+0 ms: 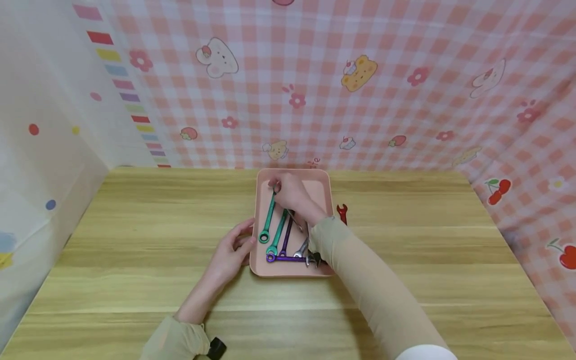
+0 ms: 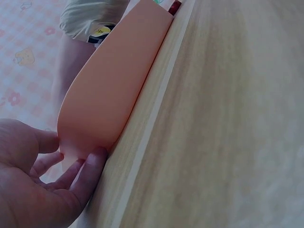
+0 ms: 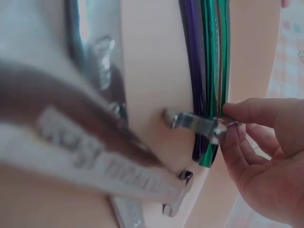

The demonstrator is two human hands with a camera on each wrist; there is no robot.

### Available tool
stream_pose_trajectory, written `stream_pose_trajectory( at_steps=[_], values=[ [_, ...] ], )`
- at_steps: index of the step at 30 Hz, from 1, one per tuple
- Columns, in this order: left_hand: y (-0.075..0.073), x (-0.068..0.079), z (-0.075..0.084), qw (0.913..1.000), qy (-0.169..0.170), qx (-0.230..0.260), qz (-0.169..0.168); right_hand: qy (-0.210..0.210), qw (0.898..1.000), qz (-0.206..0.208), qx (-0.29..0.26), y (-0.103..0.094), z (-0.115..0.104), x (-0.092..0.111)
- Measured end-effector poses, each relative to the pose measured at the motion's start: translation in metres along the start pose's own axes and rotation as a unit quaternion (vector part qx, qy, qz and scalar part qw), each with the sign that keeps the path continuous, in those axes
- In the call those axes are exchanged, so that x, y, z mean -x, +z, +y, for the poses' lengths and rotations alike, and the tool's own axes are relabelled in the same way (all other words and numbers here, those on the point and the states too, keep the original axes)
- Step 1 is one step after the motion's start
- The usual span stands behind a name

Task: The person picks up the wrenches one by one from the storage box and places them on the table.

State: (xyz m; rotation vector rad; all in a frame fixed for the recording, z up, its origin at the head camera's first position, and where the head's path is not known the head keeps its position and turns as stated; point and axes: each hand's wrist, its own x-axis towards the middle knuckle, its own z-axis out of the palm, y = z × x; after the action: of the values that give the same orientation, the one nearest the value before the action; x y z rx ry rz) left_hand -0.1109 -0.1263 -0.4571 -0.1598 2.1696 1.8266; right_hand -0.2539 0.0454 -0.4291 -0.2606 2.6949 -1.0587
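Observation:
My right hand [image 1: 291, 192] is over the far part of the pink tray [image 1: 292, 270]. Its thumb and fingers pinch the far end of a green combination wrench [image 1: 269, 216], whose ring end points toward me. A second green wrench [image 1: 279, 232] and a purple wrench [image 1: 286, 237] lie just right of it. Across the near end lies another purple wrench [image 1: 290, 258], and silver wrenches [image 3: 175, 190] show close up in the right wrist view. At the tray's left side, my left hand [image 1: 231, 252] touches the outer wall with its fingertips [image 2: 97, 156].
A red wrench [image 1: 342, 213] lies on the wooden table [image 1: 180, 200] just right of the tray, partly hidden by my right sleeve [image 1: 364, 280]. A checked pink cloth [image 1: 288, 75] hangs behind the table, close to the tray's far edge.

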Motion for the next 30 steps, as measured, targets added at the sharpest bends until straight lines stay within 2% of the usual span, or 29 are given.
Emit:
stream_pose_trajectory(
  at_steps=[13,20,24,30],
  values=[
    [0.0,0.001,-0.002,1.0,-0.002,0.002,0.006,-0.024,0.998,-0.014,-0.049,-0.011,-0.001,0.004],
    [0.002,0.001,-0.001,1.0,0.001,0.0,0.005,-0.061,0.995,-0.023,-0.08,-0.029,-0.008,0.02],
    [0.002,0.0,-0.001,0.9999,0.004,-0.008,0.008,-0.066,0.993,-0.025,-0.096,-0.04,-0.011,0.033],
    [0.002,0.0,-0.001,0.9999,0.004,-0.005,0.009,-0.081,0.991,0.012,-0.101,-0.051,-0.008,0.045]
  ],
)
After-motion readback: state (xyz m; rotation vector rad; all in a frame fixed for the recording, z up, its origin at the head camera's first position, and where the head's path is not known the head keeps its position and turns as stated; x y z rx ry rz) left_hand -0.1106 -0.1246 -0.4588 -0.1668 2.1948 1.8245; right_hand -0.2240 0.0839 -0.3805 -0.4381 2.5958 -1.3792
